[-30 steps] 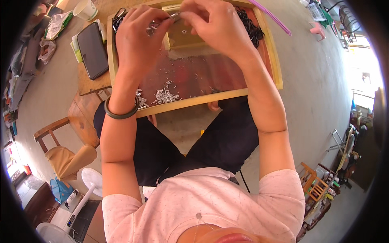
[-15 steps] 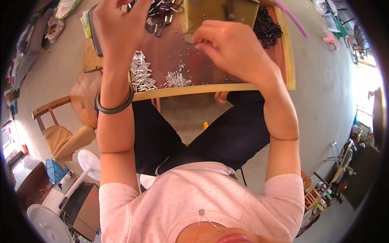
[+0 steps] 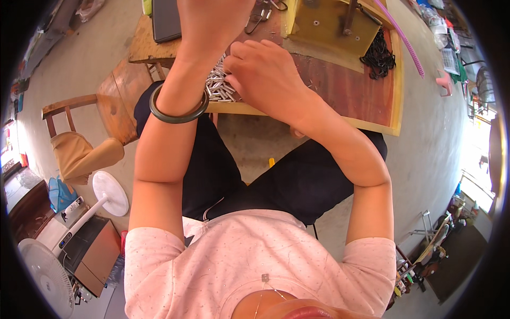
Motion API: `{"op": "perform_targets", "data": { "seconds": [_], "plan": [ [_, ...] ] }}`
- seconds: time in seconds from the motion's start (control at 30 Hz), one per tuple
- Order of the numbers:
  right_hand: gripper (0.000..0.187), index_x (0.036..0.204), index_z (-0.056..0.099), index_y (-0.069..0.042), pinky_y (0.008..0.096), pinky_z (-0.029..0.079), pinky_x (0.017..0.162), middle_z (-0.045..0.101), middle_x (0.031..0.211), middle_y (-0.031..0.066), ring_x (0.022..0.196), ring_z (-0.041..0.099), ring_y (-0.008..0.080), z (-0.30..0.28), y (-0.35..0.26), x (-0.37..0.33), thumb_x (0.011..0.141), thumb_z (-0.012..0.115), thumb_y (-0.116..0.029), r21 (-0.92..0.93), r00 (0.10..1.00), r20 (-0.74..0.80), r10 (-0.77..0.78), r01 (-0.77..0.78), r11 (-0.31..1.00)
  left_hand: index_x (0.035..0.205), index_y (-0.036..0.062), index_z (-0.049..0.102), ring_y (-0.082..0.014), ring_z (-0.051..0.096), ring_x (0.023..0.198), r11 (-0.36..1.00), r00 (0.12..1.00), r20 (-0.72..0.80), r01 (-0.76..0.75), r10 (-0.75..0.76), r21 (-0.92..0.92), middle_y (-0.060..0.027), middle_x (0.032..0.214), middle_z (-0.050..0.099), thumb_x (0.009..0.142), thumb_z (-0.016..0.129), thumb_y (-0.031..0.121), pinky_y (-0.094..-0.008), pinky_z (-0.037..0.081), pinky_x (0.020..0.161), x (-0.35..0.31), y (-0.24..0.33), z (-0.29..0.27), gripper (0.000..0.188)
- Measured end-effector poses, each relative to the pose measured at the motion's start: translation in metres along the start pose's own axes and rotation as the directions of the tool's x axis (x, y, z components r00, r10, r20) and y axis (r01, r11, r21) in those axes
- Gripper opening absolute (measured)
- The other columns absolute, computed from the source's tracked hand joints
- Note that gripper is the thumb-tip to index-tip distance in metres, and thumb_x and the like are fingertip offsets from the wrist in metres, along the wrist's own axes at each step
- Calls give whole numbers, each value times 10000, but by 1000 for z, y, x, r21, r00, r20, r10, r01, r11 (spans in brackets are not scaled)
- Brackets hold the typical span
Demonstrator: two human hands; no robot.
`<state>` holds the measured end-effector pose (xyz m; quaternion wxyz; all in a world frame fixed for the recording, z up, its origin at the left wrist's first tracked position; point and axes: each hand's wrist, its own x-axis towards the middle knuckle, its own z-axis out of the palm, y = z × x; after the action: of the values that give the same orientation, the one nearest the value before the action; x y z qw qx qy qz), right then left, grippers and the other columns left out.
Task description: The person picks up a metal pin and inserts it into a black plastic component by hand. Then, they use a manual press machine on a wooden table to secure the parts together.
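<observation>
My right hand (image 3: 268, 74) is over the left part of the workbench, its fingers curled in beside a pile of small silver metal tubes (image 3: 219, 85). Whatever may be between those fingertips is hidden. My left hand (image 3: 215, 26), with a dark bangle (image 3: 178, 118) on its wrist, reaches past the pile to the top edge of the picture, where its fingers are out of sight. Just right of it lie dark cord loops (image 3: 259, 20) with silver ends. A yellowish metal plate (image 3: 313, 40) of a machine stands to the right of both hands.
A raised wooden rim (image 3: 366, 124) edges the red-brown tabletop (image 3: 340, 90). Black cords (image 3: 380, 59) are heaped right of the machine, near a purple ridged hose (image 3: 406, 45). Left stand a wooden chair (image 3: 114, 98) and a white fan (image 3: 48, 271).
My right hand has moved left, from in front of the machine plate to the silver tubes. The whole view has shifted, and my left hand appears farther right and higher.
</observation>
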<state>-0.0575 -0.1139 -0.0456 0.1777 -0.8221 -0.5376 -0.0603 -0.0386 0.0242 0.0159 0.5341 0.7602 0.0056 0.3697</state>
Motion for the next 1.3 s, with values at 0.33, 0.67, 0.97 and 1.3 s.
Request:
{"op": "perform_targets", "data": {
  "seconds": [0.33,0.67,0.97,1.3],
  "plan": [
    [124,876,620,-83,365,482,745,623,852,30,775,628,254,-32,26,-14,815,727,-97,270,995,-81,51,-27,963,973,-3,713,-72,618,762,999,976,219,30,-19,-44,-13,832,692,936,768,150,-242,494,702,-9,-15,-16,167],
    [171,900,626,-84,380,489,819,641,883,58,842,633,265,-74,60,-51,786,740,-140,21,981,-191,10,-6,1000,948,-28,658,-38,552,784,954,615,756,298,-224,41,12,852,639,926,737,40,-231,511,716,-30,3,-3,106],
    [150,959,684,-84,400,528,790,678,919,51,885,669,295,-91,80,-81,829,724,-147,31,956,-176,235,-233,972,1072,-29,694,-63,620,860,957,665,705,283,-247,68,-9,925,679,921,710,12,-240,522,800,-36,4,20,157],
    [68,861,706,-95,381,524,768,621,860,41,856,643,253,-78,65,-105,813,738,-131,-150,977,19,214,-209,966,1166,14,726,-84,667,962,860,653,669,509,-357,-38,-4,1039,723,950,729,95,-238,512,906,-32,-18,12,230]
  ]
}}
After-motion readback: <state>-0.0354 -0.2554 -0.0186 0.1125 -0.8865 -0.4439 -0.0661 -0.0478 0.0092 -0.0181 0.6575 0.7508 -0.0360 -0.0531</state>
